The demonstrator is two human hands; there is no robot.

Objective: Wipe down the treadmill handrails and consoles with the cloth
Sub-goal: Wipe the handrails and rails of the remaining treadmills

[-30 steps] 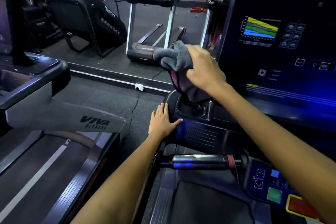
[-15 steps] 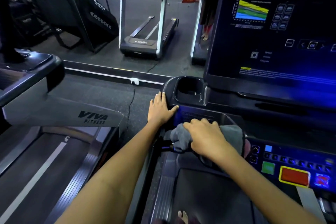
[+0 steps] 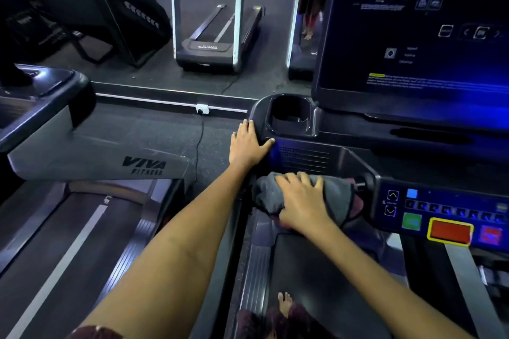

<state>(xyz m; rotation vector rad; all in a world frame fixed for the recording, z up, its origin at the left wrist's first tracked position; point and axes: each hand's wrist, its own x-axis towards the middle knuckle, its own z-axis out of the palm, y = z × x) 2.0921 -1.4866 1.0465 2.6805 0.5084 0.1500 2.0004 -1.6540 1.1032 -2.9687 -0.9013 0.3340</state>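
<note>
Head view, largest item first: the treadmill console point(image 3: 344, 157) fills the right half of the frame, with its lit display screen point(image 3: 413, 36) at upper right showing a coloured graph. A second treadmill point(image 3: 82, 168), marked VIVA FITNESS, occupies the left side of the frame. A third treadmill point(image 3: 217, 22) stands at upper centre, on the far side of the floor. A control panel point(image 3: 440, 209) sits at right centre, carrying arrow keys, a green button and a red button framed in yellow. A cup holder point(image 3: 289, 113) is recessed in the console's upper left corner, just left of the screen's lower edge.

The grey cloth point(image 3: 338, 195) lies at frame centre, draped over the handrail bar; the bar itself is almost wholly covered. The right hand point(image 3: 303, 201) grasps the cloth from above, fingers curled over it. The left hand point(image 3: 248, 143) rests flat on the console's left edge, fingers straight, thumb spread toward the cup holder. A bare foot point(image 3: 285, 303) shows on the belt at bottom centre.
</note>
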